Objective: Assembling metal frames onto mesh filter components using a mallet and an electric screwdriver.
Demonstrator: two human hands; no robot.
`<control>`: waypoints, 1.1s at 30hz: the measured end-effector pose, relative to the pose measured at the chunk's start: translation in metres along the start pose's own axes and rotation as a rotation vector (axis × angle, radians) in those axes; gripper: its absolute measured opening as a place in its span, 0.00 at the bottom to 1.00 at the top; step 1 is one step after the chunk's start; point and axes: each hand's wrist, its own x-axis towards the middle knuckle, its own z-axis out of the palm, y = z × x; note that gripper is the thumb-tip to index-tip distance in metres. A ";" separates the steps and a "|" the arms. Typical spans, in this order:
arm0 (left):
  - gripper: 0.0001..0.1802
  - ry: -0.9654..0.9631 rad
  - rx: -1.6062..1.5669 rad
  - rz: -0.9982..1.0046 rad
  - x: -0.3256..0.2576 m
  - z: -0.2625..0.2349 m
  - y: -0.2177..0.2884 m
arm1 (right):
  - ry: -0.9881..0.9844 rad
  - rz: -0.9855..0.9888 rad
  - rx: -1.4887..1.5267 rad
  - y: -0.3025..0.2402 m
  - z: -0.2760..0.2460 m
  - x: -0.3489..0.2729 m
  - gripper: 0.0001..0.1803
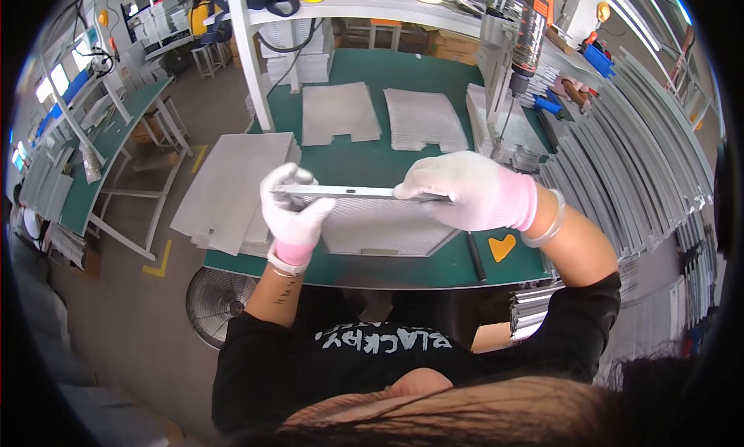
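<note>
A framed mesh panel (380, 228) is tilted up over the near edge of the green worktable (353, 158), its pale metal edge strip on top. My left hand (293, 210), in a white glove with a pink cuff, grips the panel's left end, thumb in front. At the right end my right hand (469, 187), gloved the same way, is closed over the same top edge, its fingertips on the strip. Right of the panel lie a dark, thin-handled tool (476, 257) and a yellow heart-shaped piece (502, 248). The panel's far side is hidden.
Grey mesh sheets are stacked at the left (232, 183), back middle (339, 113) and back right (426, 120). An orange power screwdriver (530, 44) hangs at the right, near many long metal strips (628, 152). A floor fan (221, 303) stands below left. A person (203, 17) sits far off.
</note>
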 end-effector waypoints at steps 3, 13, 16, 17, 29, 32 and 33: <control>0.46 0.183 -0.003 0.066 -0.002 0.011 -0.003 | 0.021 0.063 -0.079 0.003 0.016 0.005 0.15; 0.37 0.247 0.269 0.134 -0.007 0.017 -0.021 | -0.008 0.047 -0.159 0.010 0.016 0.012 0.31; 0.30 0.190 0.168 0.172 -0.005 0.010 -0.023 | 0.008 0.041 -0.128 0.013 0.016 0.013 0.30; 0.26 0.178 0.273 0.181 -0.006 0.002 -0.029 | 0.015 0.030 -0.129 0.014 0.015 0.014 0.30; 0.16 0.197 0.528 0.257 0.002 0.002 -0.020 | -0.004 0.043 -0.201 0.013 0.019 0.015 0.30; 0.16 0.200 0.457 0.212 0.000 0.001 -0.023 | 0.000 0.039 -0.187 0.012 0.020 0.016 0.31; 0.16 0.206 0.422 0.178 -0.001 0.000 -0.024 | 0.000 0.038 -0.185 0.012 0.020 0.016 0.31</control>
